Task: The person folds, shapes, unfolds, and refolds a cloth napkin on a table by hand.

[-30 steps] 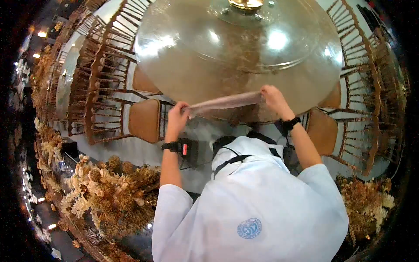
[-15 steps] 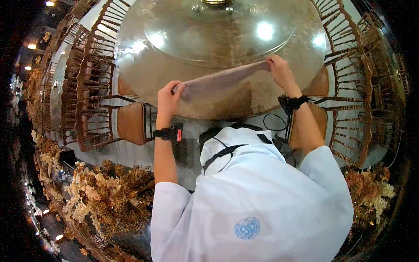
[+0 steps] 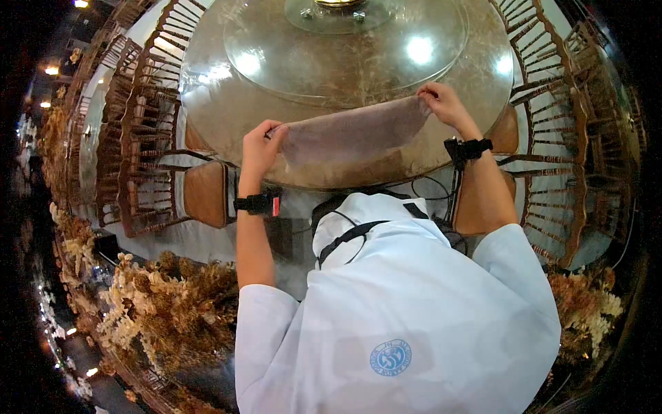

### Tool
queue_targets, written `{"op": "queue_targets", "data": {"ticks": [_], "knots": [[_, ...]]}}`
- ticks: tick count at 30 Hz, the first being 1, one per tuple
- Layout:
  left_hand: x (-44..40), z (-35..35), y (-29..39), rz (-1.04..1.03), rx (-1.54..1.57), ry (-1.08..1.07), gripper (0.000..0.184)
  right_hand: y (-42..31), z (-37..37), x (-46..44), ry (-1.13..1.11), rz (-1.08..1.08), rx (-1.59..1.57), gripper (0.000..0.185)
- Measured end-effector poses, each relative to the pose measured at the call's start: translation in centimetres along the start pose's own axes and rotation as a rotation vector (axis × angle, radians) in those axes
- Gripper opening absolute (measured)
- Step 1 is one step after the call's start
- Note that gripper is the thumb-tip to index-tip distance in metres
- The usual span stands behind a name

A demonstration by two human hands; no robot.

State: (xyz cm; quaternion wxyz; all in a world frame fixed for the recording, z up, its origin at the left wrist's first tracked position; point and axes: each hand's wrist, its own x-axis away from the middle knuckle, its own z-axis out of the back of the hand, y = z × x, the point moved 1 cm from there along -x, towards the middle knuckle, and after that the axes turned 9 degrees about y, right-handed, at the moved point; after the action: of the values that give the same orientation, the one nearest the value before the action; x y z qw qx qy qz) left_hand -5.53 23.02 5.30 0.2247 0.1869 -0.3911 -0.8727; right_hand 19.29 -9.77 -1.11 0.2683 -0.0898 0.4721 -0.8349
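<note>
A greyish-purple cloth (image 3: pixel 355 134) is stretched between my two hands above the near part of a round brown table (image 3: pixel 214 114). My left hand (image 3: pixel 262 148) pinches its left upper corner. The right upper corner is pinched by my right hand (image 3: pixel 443 105), which is held a little farther out over the table. From the taut top edge the cloth hangs down in a loose panel. Both of my wrists carry black straps, and the left one shows a red label.
A round glass turntable (image 3: pixel 303 76) lies on the table, with a gold-coloured object (image 3: pixel 338 3) at its centre. Wooden chairs with brown seats stand at the left (image 3: pixel 205 195) and right (image 3: pixel 483 200). Dried flowers (image 3: pixel 172 310) are behind me on the left.
The cloth has opened downward into a wider panel. My left hand has shifted slightly left and up, and my right hand slightly up, both keeping their corners.
</note>
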Motion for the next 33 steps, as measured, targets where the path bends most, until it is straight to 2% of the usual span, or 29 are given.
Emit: {"op": "queue_targets", "data": {"ticks": [2, 4, 7, 10, 11, 13, 14, 15, 16, 17, 18, 19, 22, 26, 28, 30, 31, 32, 33], "knots": [[-0.4, 0.2, 0.0, -0.087, -0.013, 0.073, 0.017, -1.8, 0.9, -0.5, 0.033, 0.049, 0.033, 0.012], [0.0, 1.1, 1.2, -0.075, 0.003, 0.084, 0.016, -4.5, 2.2, -0.5, 0.080, 0.172, 0.111, 0.011], [1.5, 1.5, 1.1, -0.063, -0.002, 0.117, 0.016, -6.9, 3.1, 1.0, 0.145, 0.258, 0.058, 0.012], [4.3, 0.3, -1.1, -0.098, -0.041, 0.135, 0.016, -3.4, 1.5, 4.0, 0.124, 0.361, 0.069, 0.014], [5.5, -0.6, -2.7, -0.133, -0.056, 0.129, 0.017, -1.6, 0.4, 5.3, 0.042, 0.351, 0.115, 0.015], [7.8, -2.7, -6.7, -0.162, -0.253, -0.197, 0.020, 2.5, -2.0, 7.4, -0.045, 0.339, 0.163, 0.016], [9.3, -4.3, -11.5, -0.097, -0.263, -0.457, 0.024, 4.6, -3.3, 8.6, -0.180, 0.333, 0.251, 0.017], [10.1, -4.9, -11.8, 0.039, -0.388, -0.569, 0.026, 4.9, -3.8, 9.3, -0.316, 0.325, 0.336, 0.019], [11.2, -5.5, -12.1, 0.179, -0.513, -0.682, 0.028, 5.2, -3.8, 9.8, -0.325, 0.316, 0.335, 0.019], [11.6, -6.2, -12.2, 0.187, -0.511, -0.691, 0.028, 5.6, -3.9, 10.1, -0.314, 0.163, 0.326, 0.020], [11.6, -6.7, -12.2, 0.235, -0.393, -0.543, 0.029, 5.8, -3.9, 10.3, -0.302, 0.010, 0.317, 0.021], [11.4, -7.0, -12.2, 0.279, -0.278, -0.392, 0.029, 5.9, -3.9, 9.8, -0.298, -0.017, 0.375, 0.023], [10.0, -7.7, -11.8, 0.206, -0.337, -0.411, 0.030, 5.3, -3.7, 8.4, -0.219, -0.046, 0.318, 0.023], [9.7, -9.0, -11.2, 0.295, -0.248, -0.311, 0.030, 7.1, -7.4, 6.5, -0.125, 0.086, 0.284, 0.027], [9.5, -10.0, -12.0, 0.044, -0.310, -0.265, 0.028, 5.9, -9.3, 5.8, -0.090, 0.092, 0.336, 0.030], [8.7, -10.2, -10.6, -0.020, -0.413, -0.343, 0.024, 4.9, -10.9, 4.8, -0.056, 0.308, 0.327, 0.032], [8.3, -12.0, -12.9, 0.063, -0.535, -0.404, 0.022, 4.5, -11.5, 4.8, 0.003, 0.317, 0.307, 0.033], [7.7, -11.3, -11.4, 0.132, -0.413, -0.331, 0.021, 4.9, -12.5, 4.3, -0.100, 0.067, 0.364, 0.035], [8.0, -15.1, -20.8, -0.175, -0.474, -0.340, 0.019, 7.0, -13.2, 3.7, -0.033, 0.282, 0.380, 0.034]]}}
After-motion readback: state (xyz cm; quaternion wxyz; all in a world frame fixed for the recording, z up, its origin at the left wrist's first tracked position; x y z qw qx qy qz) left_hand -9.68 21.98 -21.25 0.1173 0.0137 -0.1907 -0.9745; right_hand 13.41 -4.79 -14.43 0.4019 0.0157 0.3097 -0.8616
